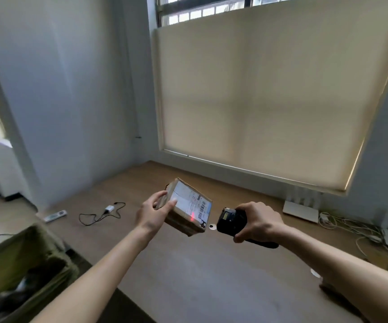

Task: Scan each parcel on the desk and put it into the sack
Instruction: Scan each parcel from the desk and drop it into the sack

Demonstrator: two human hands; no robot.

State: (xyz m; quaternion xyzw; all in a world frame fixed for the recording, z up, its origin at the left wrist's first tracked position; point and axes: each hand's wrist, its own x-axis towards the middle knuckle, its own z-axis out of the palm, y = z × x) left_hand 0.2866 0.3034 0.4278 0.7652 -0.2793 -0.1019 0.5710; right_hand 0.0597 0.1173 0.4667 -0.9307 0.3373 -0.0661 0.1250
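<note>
My left hand (152, 212) grips a small cardboard parcel (183, 220) above the wooden desk (188, 276), thumb on its white shipping label. The label faces up and toward me, and a red scanner dot glows on the parcel's front side near the barcode. My right hand (259, 221) holds a black handheld scanner (231, 221) just right of the parcel, its head pointed at the box. An olive-green sack (25, 264) stands open at the lower left beside the desk, with dark items inside.
A charger with a black cable (104, 212) and a remote control (55, 216) lie at the desk's far left. A white router (301, 209) and tangled white cables (356, 227) sit at the far right under the window blind.
</note>
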